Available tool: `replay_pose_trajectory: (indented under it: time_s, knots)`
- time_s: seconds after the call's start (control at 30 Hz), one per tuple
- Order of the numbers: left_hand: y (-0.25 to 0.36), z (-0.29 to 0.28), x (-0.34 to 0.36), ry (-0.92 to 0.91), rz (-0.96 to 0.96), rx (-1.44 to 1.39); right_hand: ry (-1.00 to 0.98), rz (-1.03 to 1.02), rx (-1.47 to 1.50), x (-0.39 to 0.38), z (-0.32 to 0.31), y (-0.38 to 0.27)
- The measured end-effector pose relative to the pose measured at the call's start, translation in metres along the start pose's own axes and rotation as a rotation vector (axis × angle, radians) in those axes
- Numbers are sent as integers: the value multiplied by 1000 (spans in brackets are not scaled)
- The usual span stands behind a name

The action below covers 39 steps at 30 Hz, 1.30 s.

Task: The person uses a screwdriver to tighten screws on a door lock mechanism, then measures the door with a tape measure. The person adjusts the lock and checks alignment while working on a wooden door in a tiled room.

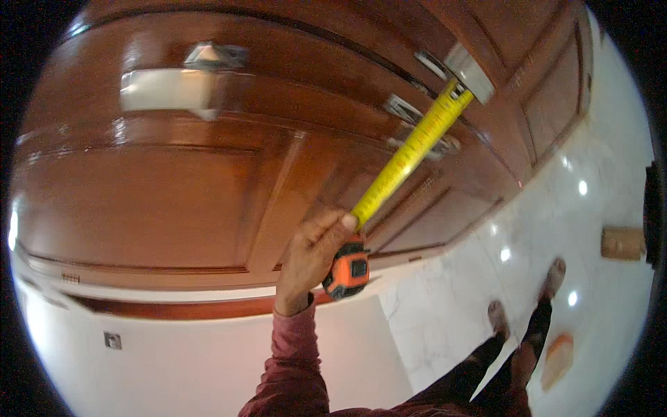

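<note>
My left hand [309, 254] is closed round the yellow blade of a tape measure, with the thumb pressed on the blade's lower end. The orange and black tape measure case [349, 270] hangs beside the palm. From the hand the yellow blade [410, 156] runs up and to the right across a brown wooden door [174, 201]. Its far end lies at a pale, shiny metal fitting [472, 73]. By my thigh, a brownish shape [524, 365] may be my right hand; its fingers cannot be made out.
Blurred metal door hardware [403, 110] sits beside the blade. A pale, shiny fitting [167, 89] is at the door's upper left. White wall [208, 354] lies below the door. Glossy floor tiles [451, 299] carry my feet [552, 278], a brown box [622, 243] and an orange-brown object [558, 360].
</note>
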<state>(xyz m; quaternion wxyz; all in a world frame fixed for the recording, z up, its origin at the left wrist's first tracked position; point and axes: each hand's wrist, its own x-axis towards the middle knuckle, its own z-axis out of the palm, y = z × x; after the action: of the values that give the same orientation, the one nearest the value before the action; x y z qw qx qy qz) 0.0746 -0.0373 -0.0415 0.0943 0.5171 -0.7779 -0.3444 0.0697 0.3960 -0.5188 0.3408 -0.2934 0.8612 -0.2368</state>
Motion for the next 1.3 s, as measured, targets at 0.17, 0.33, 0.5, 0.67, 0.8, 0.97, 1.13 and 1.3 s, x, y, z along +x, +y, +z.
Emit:
replay_pose_trajectory:
  time_s: [0.17,0.33,0.5,0.67,0.8,0.97,1.13,1.3]
  knots:
    - [62,-49,-48,173,37,-42,5,6,-51,3,13,9]
    - [102,-94,-56,305,134,-46,-15,-24,-77,6,19,27]
    - [116,-106,-34,295,183,-46,-31,-52,-79,9,23,34]
    - [121,-99,-29,336,229,-48,-51,-72,-82,12,23,42]
    - [127,-108,-26,296,210,9,-65,-94,-83,12,22,46]
    - [127,-105,-24,333,218,1,-63,-130,-78,16,23,51]
    - [133,-110,-25,298,179,33,20,-326,41,56,30,36]
    - [129,-116,-23,292,169,3,-91,-504,451,134,-122,-197]
